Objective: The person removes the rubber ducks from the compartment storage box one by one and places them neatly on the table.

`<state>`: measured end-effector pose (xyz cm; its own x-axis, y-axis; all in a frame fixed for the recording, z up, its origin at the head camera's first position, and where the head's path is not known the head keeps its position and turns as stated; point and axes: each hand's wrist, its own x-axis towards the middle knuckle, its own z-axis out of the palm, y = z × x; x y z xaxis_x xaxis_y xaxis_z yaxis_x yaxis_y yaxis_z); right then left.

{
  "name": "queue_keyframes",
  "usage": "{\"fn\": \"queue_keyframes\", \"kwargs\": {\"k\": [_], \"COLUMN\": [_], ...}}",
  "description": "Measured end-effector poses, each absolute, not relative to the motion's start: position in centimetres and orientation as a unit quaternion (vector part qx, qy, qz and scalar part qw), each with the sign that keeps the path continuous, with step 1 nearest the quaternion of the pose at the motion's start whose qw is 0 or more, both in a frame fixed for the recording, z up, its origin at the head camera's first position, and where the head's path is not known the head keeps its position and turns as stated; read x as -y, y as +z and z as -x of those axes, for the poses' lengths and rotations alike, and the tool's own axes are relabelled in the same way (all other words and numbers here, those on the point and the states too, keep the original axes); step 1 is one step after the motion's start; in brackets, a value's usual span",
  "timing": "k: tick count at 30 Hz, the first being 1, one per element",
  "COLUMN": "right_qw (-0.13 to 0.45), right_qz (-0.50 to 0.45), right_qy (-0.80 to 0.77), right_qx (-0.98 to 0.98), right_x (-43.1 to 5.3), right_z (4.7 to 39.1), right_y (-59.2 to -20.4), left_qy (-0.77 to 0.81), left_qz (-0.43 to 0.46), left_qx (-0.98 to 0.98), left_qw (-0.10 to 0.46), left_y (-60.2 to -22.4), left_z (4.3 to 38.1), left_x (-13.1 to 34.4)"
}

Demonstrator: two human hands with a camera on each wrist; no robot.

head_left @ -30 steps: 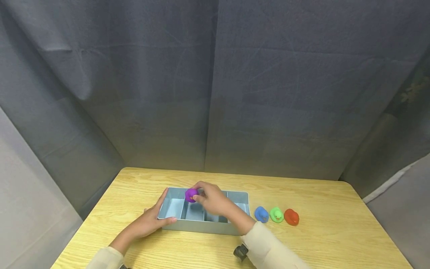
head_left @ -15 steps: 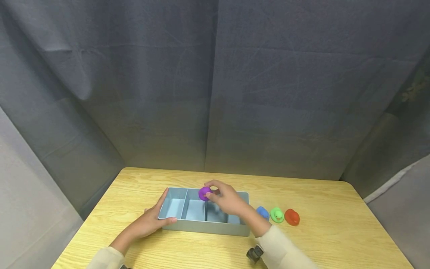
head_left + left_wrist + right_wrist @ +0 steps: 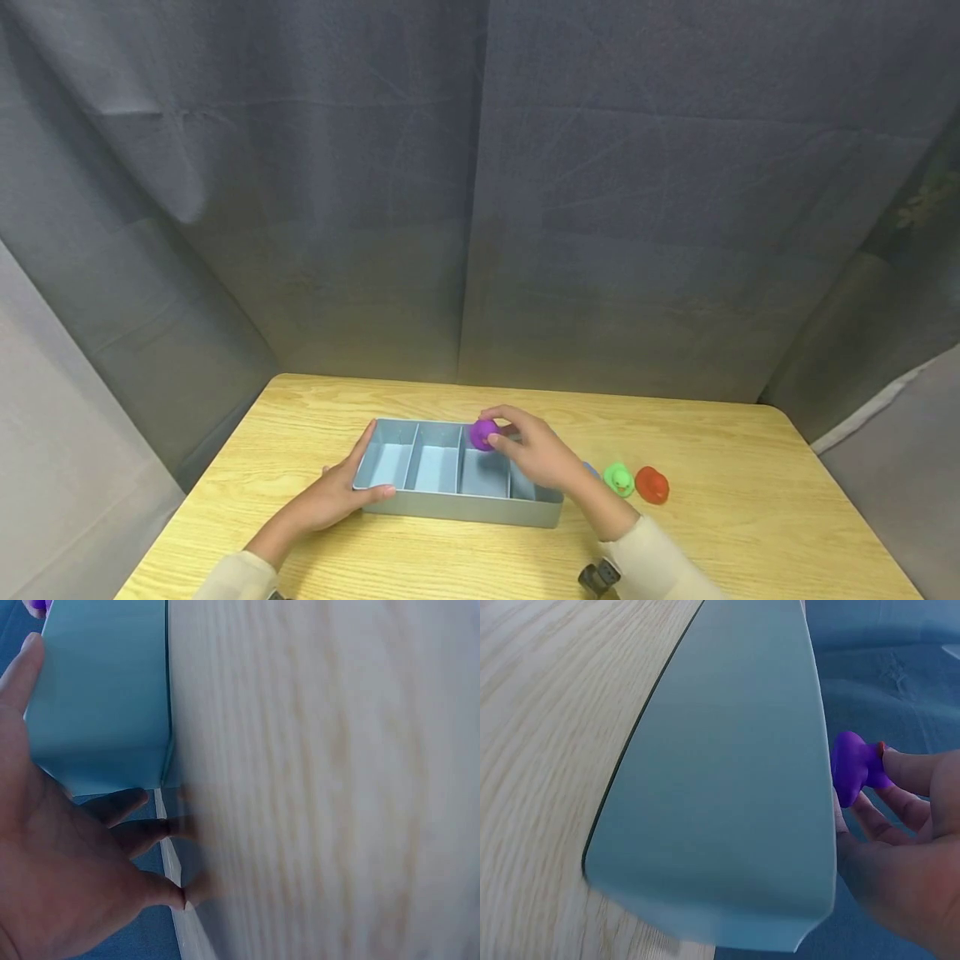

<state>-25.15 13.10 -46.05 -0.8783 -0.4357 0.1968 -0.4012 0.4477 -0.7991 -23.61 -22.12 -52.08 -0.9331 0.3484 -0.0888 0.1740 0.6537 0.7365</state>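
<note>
A purple toy duck (image 3: 483, 435) is pinched between the thumb and fingers of my right hand (image 3: 542, 452), above the third compartment from the left of a blue-grey divided box (image 3: 457, 505). In the right wrist view, the duck (image 3: 855, 769) shows beyond the box wall (image 3: 720, 765), with the thumb against its orange beak. My left hand (image 3: 333, 496) rests against the box's left end, thumb over the front rim. Its fingers look fairly straight in the left wrist view, spread by the box's end (image 3: 105, 712). The compartment floors that show hold nothing; the rightmost is partly covered by my right hand.
Right of the box, a green toy duck (image 3: 618, 479) and a red toy duck (image 3: 652, 484) stand on the wooden table (image 3: 750, 517). A blue toy duck (image 3: 591, 469) is mostly hidden behind my right forearm. Grey curtains (image 3: 480, 208) hang behind the table.
My right hand has carried the purple duck rightward, from over the second compartment to over the third. Its forearm now covers most of the blue duck. The left hand has stayed put.
</note>
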Motion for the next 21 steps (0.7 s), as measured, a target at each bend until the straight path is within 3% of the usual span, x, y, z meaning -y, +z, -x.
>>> {"fn": "queue_keyframes", "kwargs": {"k": [21], "right_qw": [0.007], "right_qz": [0.203], "right_qy": [-0.475], "right_qx": [-0.856], "right_x": [-17.6], "right_z": [23.6], "right_y": [-46.4], "left_qy": [0.387], "left_qz": [-0.139], "left_qx": [-0.905], "left_qw": [0.108], "left_y": [-52.1], "left_z": [23.7], "left_x": [22.1]}}
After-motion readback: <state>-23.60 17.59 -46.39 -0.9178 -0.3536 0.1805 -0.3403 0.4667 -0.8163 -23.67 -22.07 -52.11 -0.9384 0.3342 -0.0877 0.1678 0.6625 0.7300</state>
